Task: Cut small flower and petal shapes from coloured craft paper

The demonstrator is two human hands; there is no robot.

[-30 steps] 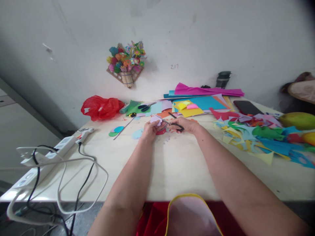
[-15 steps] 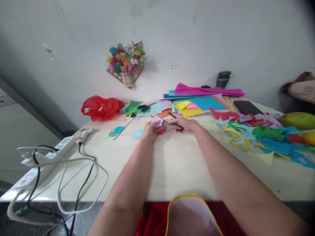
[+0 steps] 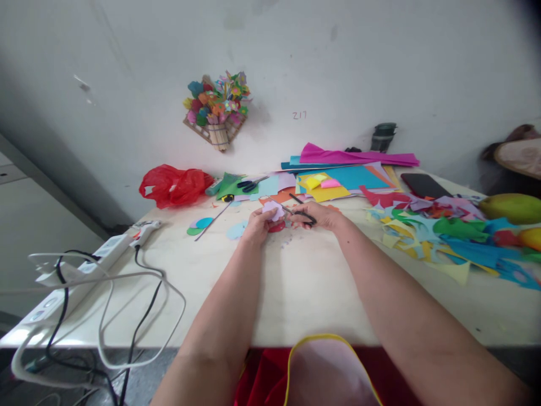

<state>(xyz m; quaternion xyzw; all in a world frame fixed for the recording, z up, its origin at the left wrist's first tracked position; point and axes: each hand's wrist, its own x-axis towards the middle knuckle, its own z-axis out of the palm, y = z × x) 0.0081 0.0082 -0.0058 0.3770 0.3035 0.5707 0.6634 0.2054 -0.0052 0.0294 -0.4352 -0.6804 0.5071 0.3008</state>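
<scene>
One left hand [image 3: 256, 224] pinches a lilac scalloped paper cutout [image 3: 273, 211] above the tabletop [image 3: 313, 293], right hand [image 3: 321, 215] curled round black-handled scissors [image 3: 310, 219] beside it, red paper [image 3: 277, 227] just below, pale-blue paper pieces [image 3: 235, 230] lying farther left.

Facing 1 off-white wall [image 3: 338, 67], scuffed, grey smudges up high. Handwritten marking [image 3: 300, 115] on it, reads 217 or Z17, can't tell which. Left of that, 1 wall hanging [image 3: 218, 137] with multicoloured flowers [image 3: 218, 108]. Small shiny scrap [image 3: 83, 86] on the wall farther left. My table [image 3: 316, 293] is cream, runs back toward the wall, front edge straight across before me. Pale cabinet-like panel [image 3: 29, 242] beyond its left side. Grey floor [image 3: 150, 378] shows lower left. Light's soft; glare on the table's near-left corner.
</scene>
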